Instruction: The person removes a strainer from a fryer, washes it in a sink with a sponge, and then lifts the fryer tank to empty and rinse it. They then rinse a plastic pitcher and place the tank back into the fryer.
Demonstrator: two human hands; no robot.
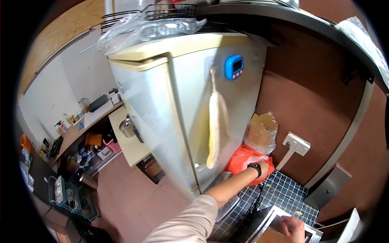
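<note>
My left hand [264,166], with a dark watch [255,169] on its wrist, reaches to the red plastic bag [239,161] in the corner beside the fridge. It touches the bag, but its fingers are hidden, so I cannot make out its grip. Something pale shows inside the bag. At the lower right, my right hand [295,230] is loosely curled, with a gap between thumb and fingers and nothing visible in it. It is over or against a silver-framed appliance [274,214] with a brownish surface.
The fridge [194,113] fills the middle, with a blue timer [234,67] and a hanging cloth [218,125] on its side. A wrapped cardboard box [261,131] stands behind the bag. A black cable [256,203] lies on dark tiles. A wall socket [299,143] and overhead shelf [259,17] are at right.
</note>
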